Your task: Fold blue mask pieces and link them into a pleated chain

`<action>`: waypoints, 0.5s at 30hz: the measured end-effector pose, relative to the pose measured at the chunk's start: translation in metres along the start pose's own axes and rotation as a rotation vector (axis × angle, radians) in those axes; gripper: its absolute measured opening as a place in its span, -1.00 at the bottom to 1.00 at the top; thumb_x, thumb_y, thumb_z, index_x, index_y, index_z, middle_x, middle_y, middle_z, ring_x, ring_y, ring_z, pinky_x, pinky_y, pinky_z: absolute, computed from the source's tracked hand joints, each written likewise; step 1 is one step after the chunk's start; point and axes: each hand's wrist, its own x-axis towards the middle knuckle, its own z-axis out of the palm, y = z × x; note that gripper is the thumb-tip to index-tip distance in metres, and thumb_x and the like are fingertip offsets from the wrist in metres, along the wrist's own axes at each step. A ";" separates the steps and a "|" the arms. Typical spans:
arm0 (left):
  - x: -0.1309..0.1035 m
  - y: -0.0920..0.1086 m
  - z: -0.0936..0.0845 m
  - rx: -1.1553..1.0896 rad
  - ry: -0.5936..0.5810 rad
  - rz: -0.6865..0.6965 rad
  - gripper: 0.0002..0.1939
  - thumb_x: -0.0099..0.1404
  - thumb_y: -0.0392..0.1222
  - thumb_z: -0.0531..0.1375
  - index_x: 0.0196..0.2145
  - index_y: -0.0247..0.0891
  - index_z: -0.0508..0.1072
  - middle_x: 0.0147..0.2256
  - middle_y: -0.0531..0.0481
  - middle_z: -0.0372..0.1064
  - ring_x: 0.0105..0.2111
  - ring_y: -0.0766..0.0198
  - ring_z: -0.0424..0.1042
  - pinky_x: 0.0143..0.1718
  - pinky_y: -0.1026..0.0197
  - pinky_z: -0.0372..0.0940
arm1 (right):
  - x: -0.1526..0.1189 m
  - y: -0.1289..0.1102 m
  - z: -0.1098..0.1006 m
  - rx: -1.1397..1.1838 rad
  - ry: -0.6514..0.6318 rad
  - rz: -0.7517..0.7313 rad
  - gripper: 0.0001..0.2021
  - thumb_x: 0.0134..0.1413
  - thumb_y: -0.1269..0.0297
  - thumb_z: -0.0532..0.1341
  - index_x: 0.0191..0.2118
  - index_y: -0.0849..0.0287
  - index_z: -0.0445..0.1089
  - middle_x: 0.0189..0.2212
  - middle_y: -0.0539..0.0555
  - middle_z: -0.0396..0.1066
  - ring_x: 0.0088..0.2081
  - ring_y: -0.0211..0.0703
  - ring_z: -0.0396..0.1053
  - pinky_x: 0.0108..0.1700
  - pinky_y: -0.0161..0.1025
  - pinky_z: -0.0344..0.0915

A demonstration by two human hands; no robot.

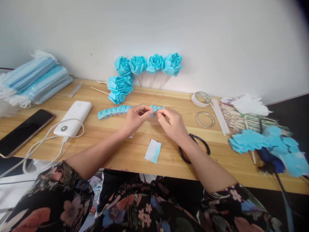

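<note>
A long blue pleated strip (114,111) runs across the middle of the table and passes behind my left hand (138,116). Its right end shows as small folds between my fingers. My left hand pinches the strip between thumb and forefinger. Close beside it, my right hand (171,122) grips the same end with its fingertips. A small white-and-blue piece (153,151) lies flat below my hands. Partly under my right forearm are black-handled scissors (201,141); their blades are hidden.
Several blue flowers (154,64) on sticks stand against the wall. Face masks (41,80), a phone (25,130) and a cabled power bank (73,117) lie left. Tape rolls (201,99), wrapped sticks (256,120) and blue pieces (251,140) are at right.
</note>
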 end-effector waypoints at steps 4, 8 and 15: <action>0.000 -0.002 0.000 0.020 -0.030 0.035 -0.80 0.18 -0.06 0.32 -0.39 -0.26 0.54 -0.42 0.02 0.46 -0.41 0.33 0.35 -0.34 0.25 0.22 | 0.000 0.000 -0.001 0.026 -0.010 0.025 -0.86 0.23 0.30 0.14 -0.36 0.14 0.38 -0.46 0.02 0.39 -0.36 -0.16 0.31 -0.24 -0.20 0.19; 0.001 -0.001 -0.001 0.032 -0.056 0.073 -0.82 0.18 -0.08 0.32 -0.41 -0.26 0.54 -0.42 0.01 0.47 -0.40 0.31 0.37 -0.32 0.24 0.24 | 0.001 -0.001 -0.001 0.060 -0.017 0.049 -0.85 0.21 0.31 0.14 -0.39 0.14 0.35 -0.47 0.01 0.36 -0.38 -0.18 0.30 -0.26 -0.21 0.18; 0.000 0.003 -0.001 0.033 -0.048 0.041 -0.84 0.18 -0.10 0.30 -0.43 -0.25 0.55 -0.42 0.00 0.47 -0.40 0.31 0.36 -0.33 0.25 0.23 | 0.001 -0.002 -0.002 0.105 -0.016 0.042 -0.86 0.20 0.33 0.12 -0.39 0.12 0.34 -0.46 0.00 0.37 -0.38 -0.19 0.30 -0.26 -0.21 0.19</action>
